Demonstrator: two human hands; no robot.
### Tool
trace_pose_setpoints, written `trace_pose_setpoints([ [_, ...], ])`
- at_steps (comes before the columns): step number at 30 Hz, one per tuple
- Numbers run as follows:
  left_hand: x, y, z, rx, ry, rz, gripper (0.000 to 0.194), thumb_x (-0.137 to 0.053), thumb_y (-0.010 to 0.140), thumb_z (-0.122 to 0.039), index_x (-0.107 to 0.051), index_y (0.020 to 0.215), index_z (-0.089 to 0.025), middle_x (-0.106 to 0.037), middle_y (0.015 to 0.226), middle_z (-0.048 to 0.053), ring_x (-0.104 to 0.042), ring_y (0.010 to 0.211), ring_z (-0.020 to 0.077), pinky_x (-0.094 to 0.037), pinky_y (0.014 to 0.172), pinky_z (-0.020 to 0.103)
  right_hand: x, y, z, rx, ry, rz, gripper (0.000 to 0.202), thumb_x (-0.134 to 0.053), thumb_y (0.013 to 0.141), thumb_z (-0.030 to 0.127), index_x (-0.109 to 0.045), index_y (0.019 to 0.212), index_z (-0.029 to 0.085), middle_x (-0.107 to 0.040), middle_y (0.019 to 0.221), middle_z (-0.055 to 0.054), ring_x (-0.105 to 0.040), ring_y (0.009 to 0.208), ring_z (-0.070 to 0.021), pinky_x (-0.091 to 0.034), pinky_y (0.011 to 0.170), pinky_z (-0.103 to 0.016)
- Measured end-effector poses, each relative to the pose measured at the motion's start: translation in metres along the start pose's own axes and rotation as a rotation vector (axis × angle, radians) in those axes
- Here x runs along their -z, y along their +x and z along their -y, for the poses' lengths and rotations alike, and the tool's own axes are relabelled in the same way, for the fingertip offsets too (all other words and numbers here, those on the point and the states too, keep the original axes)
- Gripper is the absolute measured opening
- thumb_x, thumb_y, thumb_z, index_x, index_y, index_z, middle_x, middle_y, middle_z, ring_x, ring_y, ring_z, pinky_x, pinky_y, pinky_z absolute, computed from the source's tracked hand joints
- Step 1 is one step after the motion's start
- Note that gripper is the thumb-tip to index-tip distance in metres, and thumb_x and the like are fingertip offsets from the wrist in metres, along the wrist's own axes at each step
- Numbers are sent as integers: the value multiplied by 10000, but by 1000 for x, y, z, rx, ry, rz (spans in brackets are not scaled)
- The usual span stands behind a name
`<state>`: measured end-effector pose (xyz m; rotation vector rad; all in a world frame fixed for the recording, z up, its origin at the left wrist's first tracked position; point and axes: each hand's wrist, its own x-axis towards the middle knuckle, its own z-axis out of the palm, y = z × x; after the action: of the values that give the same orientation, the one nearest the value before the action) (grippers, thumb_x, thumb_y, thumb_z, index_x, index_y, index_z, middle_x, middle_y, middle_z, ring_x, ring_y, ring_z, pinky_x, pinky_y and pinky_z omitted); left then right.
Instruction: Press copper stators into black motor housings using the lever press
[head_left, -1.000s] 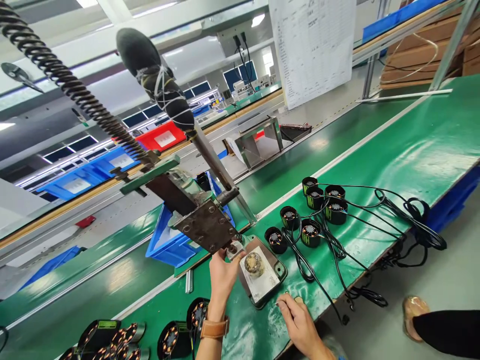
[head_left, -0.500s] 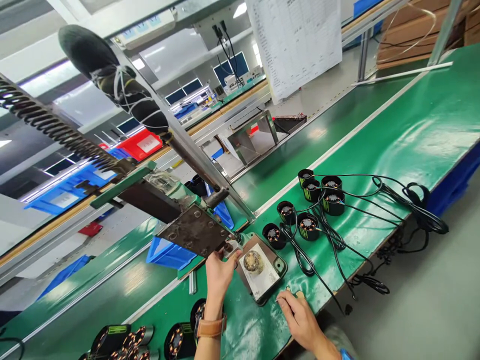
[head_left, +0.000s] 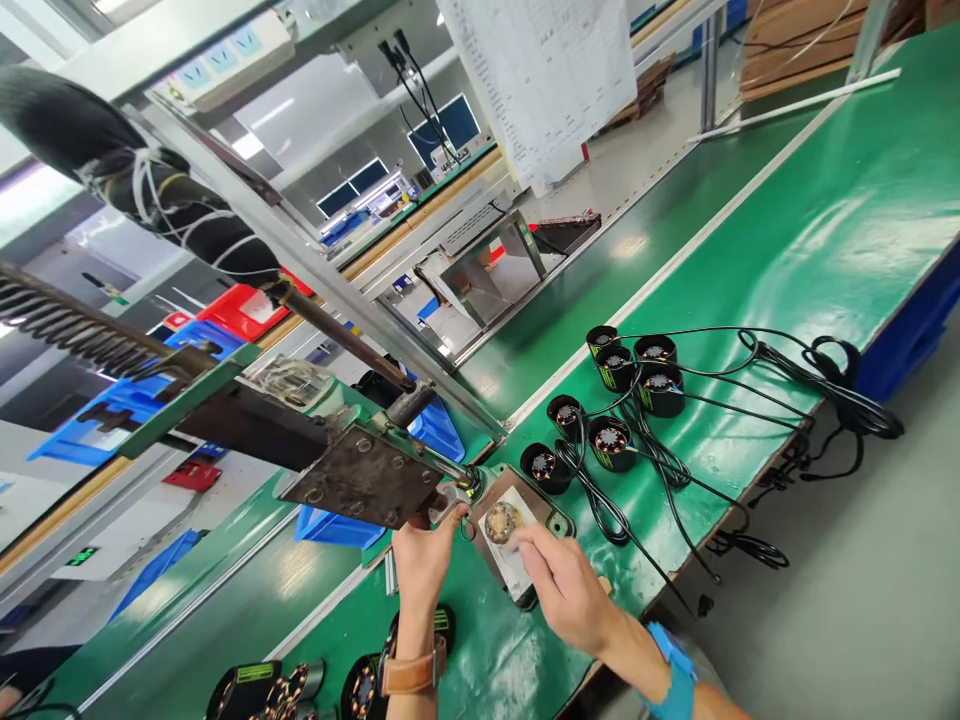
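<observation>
The left hand [head_left: 424,555], a brown leather strap [head_left: 411,673] at its wrist, has its thumb and fingers curled in close under the dark, bolted steel plate [head_left: 367,475] of a green lever press [head_left: 352,410], beside a small pale piece [head_left: 452,492]; what they pinch there, if anything, is hidden. The right hand [head_left: 570,590], with a bright blue band [head_left: 671,670] on its wrist, has its fingers bent together, their tips at a short, round metal stub [head_left: 501,522]; they are blurred, so whether they pinch it I cannot tell. That stub stands on a white rectangular plate [head_left: 517,580], which lies on the press's flat metal base [head_left: 544,512] on the green-topped table [head_left: 825,230]. Just beside the right hand, by the table's near edge, is a small tan scrap [head_left: 604,583]. Between the base and the table's far edge, and on to the right, stand seven black cylindrical motor housings [head_left: 611,445] with copper windings; their black cables [head_left: 847,395] trail over the near edge. Toward the table's left end, near the leather strap, are more black housings [head_left: 362,688] and copper-wound metal cores [head_left: 292,688]. A blue plastic bin [head_left: 341,528] sits behind the press, and a long white rod [head_left: 802,105] lies across the table's far edge.
</observation>
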<state>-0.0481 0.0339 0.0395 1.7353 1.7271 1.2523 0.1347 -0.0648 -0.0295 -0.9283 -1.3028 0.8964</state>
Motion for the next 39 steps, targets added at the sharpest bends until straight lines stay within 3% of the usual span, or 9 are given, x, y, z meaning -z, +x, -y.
trace_pose_setpoints([
  [2,0,1,-3,21,-15,17,418,-866,608,-432,-730,899,-166,-803,910,110,-757,894,290,-599,898,447,-2,47,18,44,66,-49,363,-367,1111,383,-676,1099,194,-685,872,-29,-621,744,-143,-433,718,-250],
  [5,2,1,-10,39,-63,-8,452,-879,576,-414,-732,925,-168,-814,957,113,-764,941,299,-603,931,449,-12,106,24,58,130,-54,279,-471,1069,319,-713,1023,188,-725,961,-26,-649,838,-150,-448,750,-238],
  [8,4,1,-15,67,-69,-25,495,-880,565,-395,-739,981,-166,-817,1031,127,-768,994,315,-595,979,473,-26,134,16,81,195,22,207,-547,1025,260,-735,985,183,-742,926,0,-662,824,-138,-461,733,-214],
  [12,7,2,-16,105,-15,-14,505,-876,579,-398,-746,1007,-164,-815,1053,138,-768,1029,341,-577,1021,526,-37,135,7,105,244,33,236,-528,1035,270,-738,1021,162,-751,953,-19,-673,844,-138,-483,736,-209],
  [18,6,1,-16,65,-29,-8,508,-873,592,-425,-739,1010,-169,-813,1063,137,-762,1069,340,-592,1010,495,-30,141,0,250,196,106,246,-548,1051,307,-749,1004,174,-744,967,-26,-660,848,-137,-473,757,-227],
  [24,3,-1,-15,64,-71,-10,519,-878,599,-431,-742,1015,-152,-815,1046,144,-766,1019,327,-602,957,467,-20,162,-14,400,154,220,460,-523,1051,564,-771,1009,179,-739,959,-72,-670,902,-175,-517,846,-268],
  [26,2,-2,-14,59,-88,1,513,-876,615,-424,-740,1027,-149,-812,1063,147,-763,1021,322,-593,966,464,-19,164,-15,410,147,243,540,-480,1052,620,-758,1004,159,-730,924,-74,-657,845,-166,-520,805,-261],
  [31,1,-1,-15,52,-124,31,514,-879,611,-414,-743,1032,-152,-807,1078,153,-758,1033,322,-584,977,462,-21,161,-18,437,135,244,545,-424,1088,575,-701,944,128,-664,802,-42,-572,683,-116,-467,665,-221],
  [39,3,-1,-16,77,-66,21,525,-873,594,-442,-730,995,-135,-796,1079,183,-743,1062,355,-552,1019,518,-24,181,-30,691,67,234,559,-354,1107,565,-714,1019,146,-689,935,-100,-638,897,-161,-524,840,-269],
])
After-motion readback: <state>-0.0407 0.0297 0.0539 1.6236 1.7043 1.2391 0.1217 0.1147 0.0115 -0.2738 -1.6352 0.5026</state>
